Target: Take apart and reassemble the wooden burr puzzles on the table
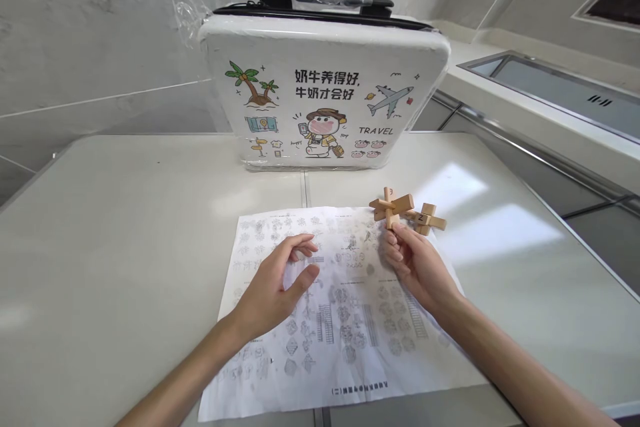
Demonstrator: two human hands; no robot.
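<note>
My right hand (413, 260) pinches the lower end of a wooden burr puzzle (391, 207), a cross of interlocking sticks held up over the sheet's far right part. Just behind and to the right is a second wooden burr puzzle (429, 219), with a dark mark like a Z on one stick. Over the middle of the printed instruction sheet (360, 360) hovers my left hand (280, 280), empty, its thumb and fingers apart. Small diagrams cover the sheet, and the large line at its near edge appears upside down.
A white suitcase (320, 47) with cartoon prints and a black handle stands at the back of the white table (125, 247), partly wrapped in clear plastic. A seam runs through the tabletop's middle. To the right is a ledge with a glass-topped panel (560, 93).
</note>
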